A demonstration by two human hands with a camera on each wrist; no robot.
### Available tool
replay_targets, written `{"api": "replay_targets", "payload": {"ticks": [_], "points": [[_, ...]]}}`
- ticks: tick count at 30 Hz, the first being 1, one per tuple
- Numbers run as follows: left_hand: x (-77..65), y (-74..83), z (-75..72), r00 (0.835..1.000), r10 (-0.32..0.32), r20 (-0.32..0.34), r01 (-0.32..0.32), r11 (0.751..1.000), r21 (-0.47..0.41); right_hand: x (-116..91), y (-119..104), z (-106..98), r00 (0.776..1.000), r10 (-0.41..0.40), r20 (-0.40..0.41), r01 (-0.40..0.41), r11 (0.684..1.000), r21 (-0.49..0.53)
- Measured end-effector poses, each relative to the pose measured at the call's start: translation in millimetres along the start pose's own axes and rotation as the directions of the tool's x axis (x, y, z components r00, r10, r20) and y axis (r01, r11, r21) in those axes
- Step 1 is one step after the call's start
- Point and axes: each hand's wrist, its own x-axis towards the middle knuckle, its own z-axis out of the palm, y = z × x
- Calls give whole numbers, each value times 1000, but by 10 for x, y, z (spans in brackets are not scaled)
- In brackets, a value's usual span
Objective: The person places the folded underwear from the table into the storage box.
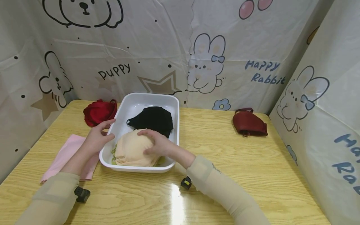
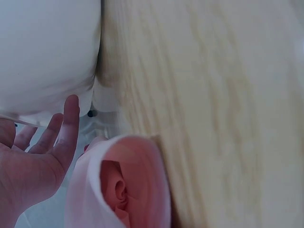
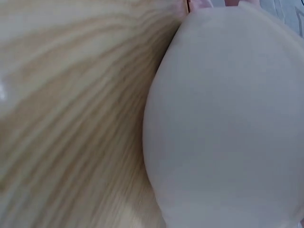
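While under right fingers (image 1: 150, 133), one beige cloth (image 1: 130, 148) beside one black cloth (image 1: 157, 119).

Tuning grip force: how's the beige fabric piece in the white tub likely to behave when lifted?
The beige fabric piece probably flexes: its lower edge shows soft folds. Its domed top suggests it may partly hold shape. Lying broad in the white tub, it seems unlikely to roll.

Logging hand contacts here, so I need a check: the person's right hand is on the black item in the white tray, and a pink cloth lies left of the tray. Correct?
Not quite: the right hand is on the beige item in the tray, not the black item, as the head view shows. The rest stands.
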Motion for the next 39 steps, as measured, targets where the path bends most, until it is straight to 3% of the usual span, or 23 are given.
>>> {"api": "replay_targets", "payload": {"ticks": [7, 13, 22, 32, 39], "points": [[9, -29, 5, 1000, -21, 6, 21, 1000, 1, 12, 24, -32, 1000, -4, 11, 5, 994, -106], [6, -34, 4, 1000, -27, 7, 27, 1000, -4, 26, 24, -37, 999, 41, 19, -37, 980, -198], [11, -42, 0, 1000, -29, 9, 29, 1000, -5, 16, -16, -67, 996, 88, 28, -79, 971, -226], [17, -38, 19, 1000, -26, 2, 26, 1000, 1, -63, -65, -160, 998, 65, 22, -57, 961, -269], [15, -41, 14, 1000, -26, -1, 26, 1000, -2, -130, -107, -274, 999, 42, 8, -39, 974, -223]]}}
